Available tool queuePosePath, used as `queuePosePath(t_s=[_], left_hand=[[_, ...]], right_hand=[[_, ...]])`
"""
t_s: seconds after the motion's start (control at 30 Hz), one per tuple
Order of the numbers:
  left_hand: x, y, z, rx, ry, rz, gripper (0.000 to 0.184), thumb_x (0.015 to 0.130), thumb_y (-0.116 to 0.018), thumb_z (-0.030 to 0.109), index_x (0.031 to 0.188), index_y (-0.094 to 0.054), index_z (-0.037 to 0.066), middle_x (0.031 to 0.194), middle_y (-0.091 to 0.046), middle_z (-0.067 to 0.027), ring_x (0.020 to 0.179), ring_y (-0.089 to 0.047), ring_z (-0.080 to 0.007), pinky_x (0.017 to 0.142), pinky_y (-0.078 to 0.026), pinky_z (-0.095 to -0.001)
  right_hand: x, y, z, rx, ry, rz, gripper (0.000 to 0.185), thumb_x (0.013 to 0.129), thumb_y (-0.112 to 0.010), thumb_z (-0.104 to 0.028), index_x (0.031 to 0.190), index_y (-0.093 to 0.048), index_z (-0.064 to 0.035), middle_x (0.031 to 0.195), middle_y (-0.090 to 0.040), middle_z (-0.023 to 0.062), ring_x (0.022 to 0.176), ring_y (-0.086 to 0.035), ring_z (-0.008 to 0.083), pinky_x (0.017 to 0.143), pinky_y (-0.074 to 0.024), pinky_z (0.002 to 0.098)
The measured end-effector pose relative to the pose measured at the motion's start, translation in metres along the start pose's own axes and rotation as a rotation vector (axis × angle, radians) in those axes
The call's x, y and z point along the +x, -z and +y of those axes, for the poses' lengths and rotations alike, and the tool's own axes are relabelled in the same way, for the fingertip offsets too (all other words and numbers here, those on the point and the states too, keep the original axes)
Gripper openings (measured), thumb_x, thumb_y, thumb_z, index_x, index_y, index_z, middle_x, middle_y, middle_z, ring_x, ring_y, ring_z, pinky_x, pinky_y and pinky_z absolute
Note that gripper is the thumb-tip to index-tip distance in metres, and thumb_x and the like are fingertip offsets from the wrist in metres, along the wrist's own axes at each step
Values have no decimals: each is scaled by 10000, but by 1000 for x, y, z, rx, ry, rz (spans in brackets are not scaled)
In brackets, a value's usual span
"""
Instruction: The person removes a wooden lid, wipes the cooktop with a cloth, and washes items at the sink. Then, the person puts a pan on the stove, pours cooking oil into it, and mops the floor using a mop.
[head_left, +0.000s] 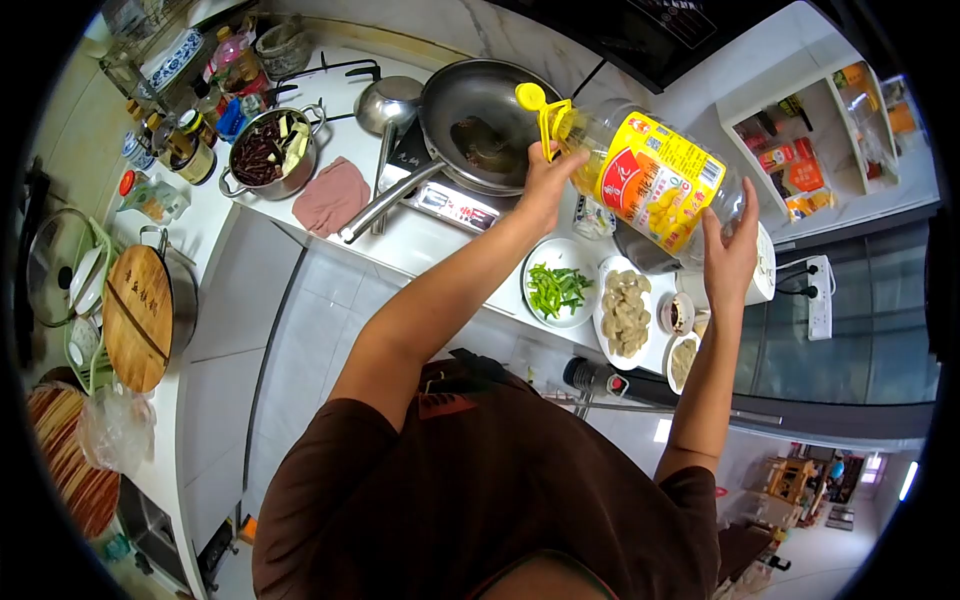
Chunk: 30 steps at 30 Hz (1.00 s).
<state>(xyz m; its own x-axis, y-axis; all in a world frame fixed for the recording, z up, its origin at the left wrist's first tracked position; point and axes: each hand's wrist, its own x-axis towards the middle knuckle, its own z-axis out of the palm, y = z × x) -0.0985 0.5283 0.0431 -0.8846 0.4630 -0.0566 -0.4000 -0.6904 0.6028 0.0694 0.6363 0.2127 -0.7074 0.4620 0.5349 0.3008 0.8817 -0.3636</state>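
Observation:
A large clear oil bottle [660, 180] with a yellow label is tilted on its side, its open yellow cap toward a dark wok [475, 110]. My left hand [552, 180] grips the bottle at its neck. Around its base end is my right hand [732, 235], fingers wrapped against the plastic. A little dark liquid shows in the wok, which sits on a cooker with its metal handle pointing down-left. Below the bottle are a plate of green peppers [558, 284], an oval plate of pale pieces [626, 313] and a small bowl [677, 314].
Left of the wok are a metal ladle [388, 104], a pink cloth [333, 196] and a pot of dark red and pale pieces [271, 150]. Bottles and jars crowd the corner. A wooden lid [138, 318] lies far left. A shelf unit [800, 130] stands at right.

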Motion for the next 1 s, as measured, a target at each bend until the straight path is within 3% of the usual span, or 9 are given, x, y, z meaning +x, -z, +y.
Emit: queuePosePath(t_s=[0.37, 0.67, 1.0], left_hand=[[-11, -4, -2, -7, 14, -29, 570, 786, -712, 174, 1155, -290, 73, 1147, -506, -136, 1098, -470, -184, 976, -335, -337], [-14, -7, 5, 15, 17, -32, 562, 793, -704, 154, 1155, -282, 73, 1166, -507, -148, 1116, -469, -192, 991, -326, -337], [-19, -10, 9, 36, 15, -108, 568, 798, -699, 140, 1162, -268, 72, 1179, -502, -155, 1104, -481, -187, 963, -362, -325]], right_hand=[[-13, 5, 8, -29, -31, 4, 622, 845, -615, -190, 1400, -347, -102, 1400, -399, 213, 1281, -421, 345, 1004, -392, 377], [-22, 6, 14, -26, -1, 14, 607, 880, -592, -134, 1418, -315, -85, 1428, -370, 173, 1259, -446, 315, 1001, -404, 382], [-40, 10, 9, 249, -147, -11, 613, 892, -577, -101, 1429, -281, -79, 1454, -313, 168, 1266, -426, 289, 1023, -388, 396]])
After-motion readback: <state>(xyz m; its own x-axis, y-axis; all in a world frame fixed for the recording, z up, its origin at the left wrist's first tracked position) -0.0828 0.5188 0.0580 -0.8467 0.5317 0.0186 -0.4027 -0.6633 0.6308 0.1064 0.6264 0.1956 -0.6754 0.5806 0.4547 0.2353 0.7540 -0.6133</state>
